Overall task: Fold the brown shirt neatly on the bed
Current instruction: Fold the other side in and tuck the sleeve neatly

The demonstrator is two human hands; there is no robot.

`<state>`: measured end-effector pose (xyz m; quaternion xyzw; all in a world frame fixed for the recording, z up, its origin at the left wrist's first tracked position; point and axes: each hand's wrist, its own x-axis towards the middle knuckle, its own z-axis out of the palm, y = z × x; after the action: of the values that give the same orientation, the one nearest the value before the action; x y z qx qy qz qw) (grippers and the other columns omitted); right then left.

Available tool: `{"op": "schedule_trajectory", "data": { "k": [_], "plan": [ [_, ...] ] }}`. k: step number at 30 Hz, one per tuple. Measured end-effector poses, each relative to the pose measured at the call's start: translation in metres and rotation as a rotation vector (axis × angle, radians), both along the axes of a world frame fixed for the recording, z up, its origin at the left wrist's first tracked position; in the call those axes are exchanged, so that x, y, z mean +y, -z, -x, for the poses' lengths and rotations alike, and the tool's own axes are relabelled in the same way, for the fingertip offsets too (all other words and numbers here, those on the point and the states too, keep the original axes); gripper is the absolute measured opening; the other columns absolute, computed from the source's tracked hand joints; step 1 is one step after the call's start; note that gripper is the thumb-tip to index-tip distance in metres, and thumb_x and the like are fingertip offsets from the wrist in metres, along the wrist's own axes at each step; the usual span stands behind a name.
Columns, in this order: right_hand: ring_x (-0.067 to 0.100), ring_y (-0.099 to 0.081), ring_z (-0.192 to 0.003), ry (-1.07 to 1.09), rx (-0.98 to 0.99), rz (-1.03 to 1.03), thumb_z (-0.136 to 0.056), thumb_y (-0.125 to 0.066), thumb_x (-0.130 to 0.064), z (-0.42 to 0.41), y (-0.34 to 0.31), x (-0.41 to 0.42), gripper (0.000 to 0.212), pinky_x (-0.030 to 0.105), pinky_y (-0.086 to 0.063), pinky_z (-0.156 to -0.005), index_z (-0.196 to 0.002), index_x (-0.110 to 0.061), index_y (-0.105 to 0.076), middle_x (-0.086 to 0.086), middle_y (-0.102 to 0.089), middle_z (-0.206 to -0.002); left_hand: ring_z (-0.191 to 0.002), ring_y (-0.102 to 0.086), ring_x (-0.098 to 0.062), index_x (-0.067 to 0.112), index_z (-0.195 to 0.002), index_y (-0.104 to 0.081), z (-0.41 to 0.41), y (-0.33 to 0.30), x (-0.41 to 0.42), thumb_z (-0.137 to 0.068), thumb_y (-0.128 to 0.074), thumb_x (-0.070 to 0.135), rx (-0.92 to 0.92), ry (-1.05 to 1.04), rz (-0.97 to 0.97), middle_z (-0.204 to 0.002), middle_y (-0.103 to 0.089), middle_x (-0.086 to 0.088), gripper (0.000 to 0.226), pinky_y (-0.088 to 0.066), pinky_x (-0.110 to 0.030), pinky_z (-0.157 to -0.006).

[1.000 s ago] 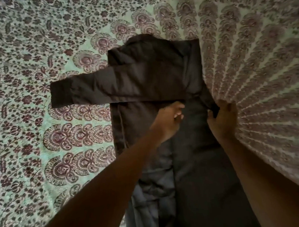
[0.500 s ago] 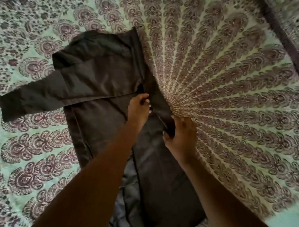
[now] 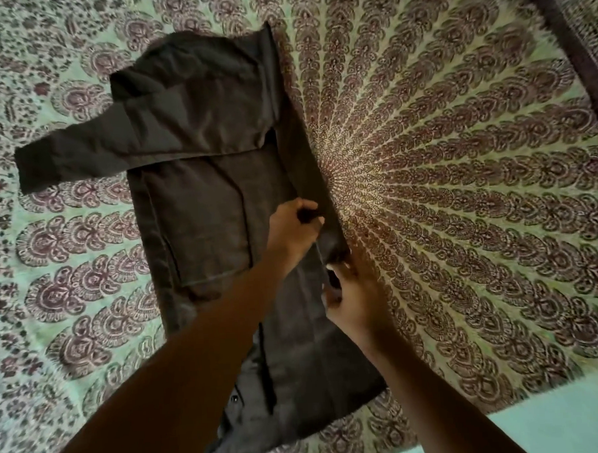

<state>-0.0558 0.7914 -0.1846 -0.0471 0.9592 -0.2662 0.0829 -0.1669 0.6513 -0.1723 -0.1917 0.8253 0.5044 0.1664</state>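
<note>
1. Head view: the shirt (image 3: 201,210) lay flat on the bed (image 3: 460,185), one sleeve (image 3: 82,157) folded across to the left.
2. The left hand (image 3: 291,230) pinched the right-side strip of cloth; the right hand (image 3: 352,292) gripped the same strip's end.
3. The fabric looked soft, light and limp; best held at seams.
4. The bed's edge lay near, lower right; open room lay on both sides.

To the right of my right hand (image 3: 353,294) I see only flat bedspread (image 3: 460,185). Left of my left hand (image 3: 292,231), the brown shirt (image 3: 200,203) lies low, its sleeve (image 3: 78,157) stretched sideways.
</note>
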Motion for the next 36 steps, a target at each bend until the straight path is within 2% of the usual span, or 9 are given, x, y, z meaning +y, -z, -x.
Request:
{"op": "schedule_trajectory", "data": {
  "k": [3, 6, 10, 15, 17, 20, 24, 31, 36],
  "plan": [
    [0.018, -0.064, -0.095, 0.144, 0.029, 0.271, -0.095, -0.065, -0.024, -0.036, 0.0, 0.019, 0.035, 0.031, -0.06, -0.076, -0.128, -0.012, -0.061, 0.008, -0.061, -0.116, -0.105, -0.069, -0.022, 0.018, -0.13, -0.065, -0.031, 0.003, 0.003, -0.083, -0.079, 0.013, -0.065, -0.024, -0.011, -0.119, -0.068, -0.007, 0.049, -0.062, -0.044, -0.085],
    [0.013, -0.061, -0.096, 0.407, 0.126, 0.306, -0.096, -0.065, -0.007, -0.067, -0.005, 0.038, 0.033, 0.019, -0.056, -0.081, -0.128, -0.002, -0.061, 0.012, -0.06, -0.113, -0.121, -0.061, -0.026, 0.012, -0.149, -0.046, -0.055, 0.003, 0.008, -0.086, -0.076, 0.008, -0.068, 0.0, 0.026, -0.139, -0.056, -0.011, 0.07, -0.058, -0.042, -0.095],
    [0.024, -0.066, -0.094, 0.451, -0.014, 0.229, -0.096, -0.062, -0.003, -0.09, 0.002, 0.057, 0.021, 0.03, -0.053, -0.078, -0.113, -0.008, -0.072, 0.007, -0.068, -0.103, -0.126, -0.055, -0.026, 0.008, -0.155, -0.033, -0.072, -0.002, 0.01, -0.086, -0.079, 0.017, -0.002, 0.042, 0.126, -0.143, -0.05, -0.013, 0.084, -0.048, -0.036, -0.105],
    [0.019, -0.067, -0.088, 0.255, -0.043, 0.269, -0.094, -0.069, -0.012, -0.102, 0.007, 0.059, 0.012, 0.025, -0.054, -0.078, -0.103, -0.009, -0.076, 0.006, -0.075, -0.098, -0.103, -0.059, -0.014, 0.028, -0.151, -0.03, -0.111, -0.014, 0.025, -0.081, -0.082, 0.014, -0.005, -0.032, -0.02, -0.115, -0.059, 0.001, 0.088, -0.053, -0.019, -0.075],
    [0.02, -0.068, -0.087, 0.263, -0.04, 0.264, -0.095, -0.07, -0.017, -0.104, 0.006, 0.055, 0.014, 0.033, -0.057, -0.077, -0.105, -0.009, -0.076, 0.007, -0.075, -0.098, -0.09, -0.063, -0.015, 0.029, -0.142, -0.037, -0.134, -0.014, 0.029, -0.08, -0.08, 0.009, -0.01, -0.016, -0.042, -0.101, -0.06, 0.003, 0.078, -0.058, -0.021, -0.069],
    [0.017, -0.068, -0.085, 0.27, -0.061, 0.245, -0.091, -0.075, -0.018, -0.106, 0.003, 0.054, 0.019, 0.033, -0.057, -0.075, -0.108, -0.009, -0.074, 0.006, -0.076, -0.1, -0.073, -0.056, -0.012, 0.017, -0.122, -0.055, -0.168, -0.011, 0.031, -0.079, -0.077, 0.002, -0.028, 0.05, 0.045, -0.086, -0.059, 0.003, 0.051, -0.041, -0.002, -0.054],
    [0.018, -0.068, -0.079, 0.292, -0.1, 0.213, -0.084, -0.082, -0.024, -0.108, -0.001, 0.05, 0.028, 0.03, -0.054, -0.069, -0.107, -0.013, -0.071, 0.004, -0.076, -0.09, -0.091, -0.066, -0.018, 0.014, -0.104, -0.072, -0.2, 0.0, 0.027, -0.081, -0.077, 0.006, -0.079, 0.034, 0.159, -0.102, -0.072, -0.006, 0.025, -0.044, -0.011, -0.071],
    [0.024, -0.067, -0.073, 0.32, -0.109, 0.208, -0.081, -0.084, -0.016, -0.112, -0.003, 0.053, 0.021, 0.044, -0.058, -0.067, -0.095, -0.013, -0.068, 0.0, -0.068, -0.074, -0.113, -0.056, -0.031, 0.004, -0.127, -0.061, -0.226, 0.005, 0.033, -0.077, -0.073, -0.002, 0.03, 0.248, 0.195, -0.131, -0.04, -0.015, 0.051, -0.043, -0.027, -0.106],
    [0.017, -0.062, -0.072, 0.308, -0.061, 0.077, -0.078, -0.087, -0.02, -0.112, 0.005, 0.06, 0.023, 0.023, -0.038, -0.055, -0.087, -0.012, -0.067, 0.004, -0.072, -0.082, -0.131, -0.037, -0.034, 0.017, -0.135, -0.056, -0.235, 0.004, 0.029, -0.077, -0.076, 0.015, 0.129, 0.357, 0.382, -0.148, -0.019, -0.013, 0.061, -0.041, -0.038, -0.109]
  ]
}}
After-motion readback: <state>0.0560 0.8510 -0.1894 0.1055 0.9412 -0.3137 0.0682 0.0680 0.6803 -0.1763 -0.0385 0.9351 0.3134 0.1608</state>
